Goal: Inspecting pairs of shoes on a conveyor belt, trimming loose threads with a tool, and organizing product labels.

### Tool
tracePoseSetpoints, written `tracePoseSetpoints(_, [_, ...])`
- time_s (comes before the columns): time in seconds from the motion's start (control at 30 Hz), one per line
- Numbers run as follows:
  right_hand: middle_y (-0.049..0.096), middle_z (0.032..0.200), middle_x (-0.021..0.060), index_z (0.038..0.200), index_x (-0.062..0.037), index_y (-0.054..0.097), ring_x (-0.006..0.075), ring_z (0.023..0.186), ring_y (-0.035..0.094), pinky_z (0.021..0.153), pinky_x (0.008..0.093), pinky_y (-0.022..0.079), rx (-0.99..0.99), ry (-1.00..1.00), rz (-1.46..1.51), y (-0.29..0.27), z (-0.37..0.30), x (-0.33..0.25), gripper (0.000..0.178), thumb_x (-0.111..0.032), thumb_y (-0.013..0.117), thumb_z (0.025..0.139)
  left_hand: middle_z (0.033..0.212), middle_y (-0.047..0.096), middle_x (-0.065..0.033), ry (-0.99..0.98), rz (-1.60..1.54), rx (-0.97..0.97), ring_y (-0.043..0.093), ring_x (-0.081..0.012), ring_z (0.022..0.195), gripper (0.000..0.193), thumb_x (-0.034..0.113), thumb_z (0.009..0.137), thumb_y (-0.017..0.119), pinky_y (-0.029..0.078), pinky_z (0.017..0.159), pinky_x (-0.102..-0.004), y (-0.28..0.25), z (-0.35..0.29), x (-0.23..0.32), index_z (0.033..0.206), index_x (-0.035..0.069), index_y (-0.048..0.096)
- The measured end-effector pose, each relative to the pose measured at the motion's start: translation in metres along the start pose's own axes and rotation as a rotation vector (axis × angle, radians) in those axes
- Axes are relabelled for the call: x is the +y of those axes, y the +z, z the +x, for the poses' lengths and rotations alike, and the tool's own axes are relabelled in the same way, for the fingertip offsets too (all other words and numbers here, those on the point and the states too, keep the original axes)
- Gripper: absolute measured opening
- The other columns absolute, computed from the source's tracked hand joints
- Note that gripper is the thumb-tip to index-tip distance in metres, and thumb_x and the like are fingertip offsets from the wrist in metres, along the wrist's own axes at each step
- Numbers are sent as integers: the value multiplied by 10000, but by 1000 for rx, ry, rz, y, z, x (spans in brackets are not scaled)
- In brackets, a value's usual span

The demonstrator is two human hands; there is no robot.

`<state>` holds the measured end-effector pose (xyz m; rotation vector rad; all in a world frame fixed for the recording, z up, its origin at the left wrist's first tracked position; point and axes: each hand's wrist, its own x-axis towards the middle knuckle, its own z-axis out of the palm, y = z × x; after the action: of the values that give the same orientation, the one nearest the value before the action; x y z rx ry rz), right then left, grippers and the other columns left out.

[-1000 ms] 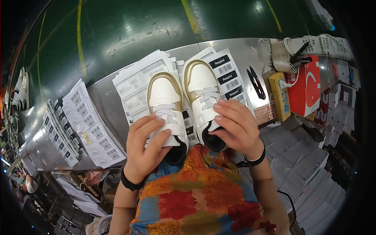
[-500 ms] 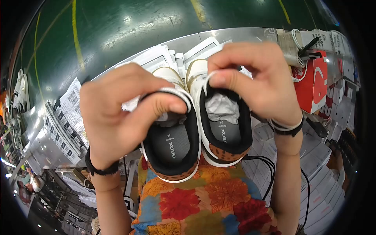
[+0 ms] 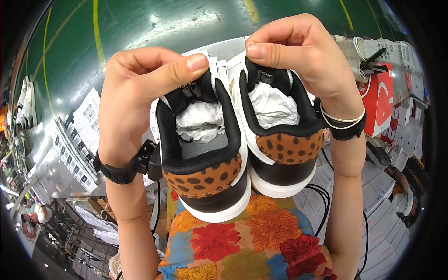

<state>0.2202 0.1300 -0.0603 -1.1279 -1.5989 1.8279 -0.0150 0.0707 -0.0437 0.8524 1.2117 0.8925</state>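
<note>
A pair of white-soled sneakers with black linings and brown, black-spotted heel patches hangs in front of me, heels toward me. My left hand (image 3: 154, 79) pinches the tongue of the left sneaker (image 3: 203, 182) between thumb and fingers. With the same kind of pinch, my right hand (image 3: 294, 51) grips the tongue of the right sneaker (image 3: 289, 149). Crumpled white paper (image 3: 199, 120) fills the front of the left shoe, and another wad (image 3: 273, 106) sits in the right one. The toes are mostly hidden behind the tongues and my hands.
Sheets of printed labels (image 3: 74, 149) lie on the metal table at left. A red box (image 3: 377, 102) stands at right, near many stacked white boxes (image 3: 373, 219). Black cables (image 3: 322, 196) hang beside my lap. Beyond the table lies a green floor (image 3: 140, 28) with yellow lines.
Both hands have risen and moved away from me, tilting the sneakers so their spotted heels face me. The tongues are now pulled upright, and the insole print is no longer visible.
</note>
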Motion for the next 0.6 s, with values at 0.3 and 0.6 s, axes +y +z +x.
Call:
tracePoseSetpoints(0.3, [705,955,117,935,-4,681,298,887,687,779,335,545,257,-599,-628,47,-77,50,206,-96,768,772,977,717,-117,887,955,-40,670,-234,873,344,125,683,857,530,702,-303,5,-68,-55,978,17,716])
tracePoseSetpoints(0.6, [602,1281,184,1305,8,556,196,950,661,682,262,570,440,90,-42,75,-112,50,574,-42,764,773,1297,590,-202,31,389,254,623,-236,1129,679,-53,754,689,540,870,-298,20,-97,-69,1392,-59,455])
